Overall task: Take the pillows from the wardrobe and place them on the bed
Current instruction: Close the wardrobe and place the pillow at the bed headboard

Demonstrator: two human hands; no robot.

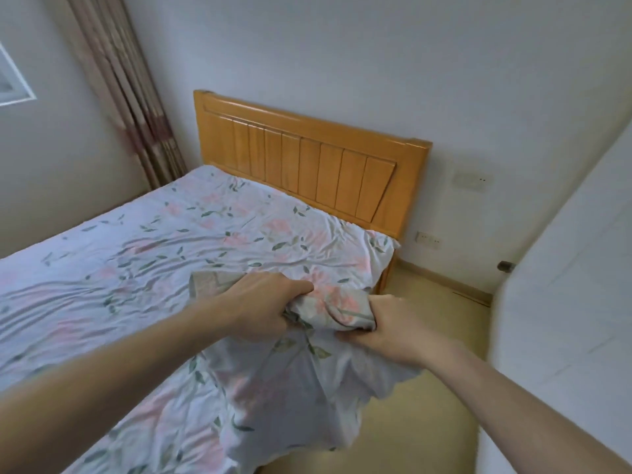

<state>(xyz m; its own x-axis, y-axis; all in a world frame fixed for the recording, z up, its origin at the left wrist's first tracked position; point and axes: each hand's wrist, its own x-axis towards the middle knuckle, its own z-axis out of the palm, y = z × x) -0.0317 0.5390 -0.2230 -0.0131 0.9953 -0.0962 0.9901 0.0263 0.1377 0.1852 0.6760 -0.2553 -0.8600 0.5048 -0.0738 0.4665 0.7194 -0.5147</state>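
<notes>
Two hands clamp one floral pillow (pixel 318 364).
Your left grip (pixel 270 307) and right grip (pixel 393 325) bunch its top edge; it hangs below them, beside the bed (pixel 136 254).

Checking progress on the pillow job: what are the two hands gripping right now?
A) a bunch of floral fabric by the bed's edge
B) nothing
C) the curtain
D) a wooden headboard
A: the left hand and right hand both clutch the bunched floral fabric over the bed.
</notes>
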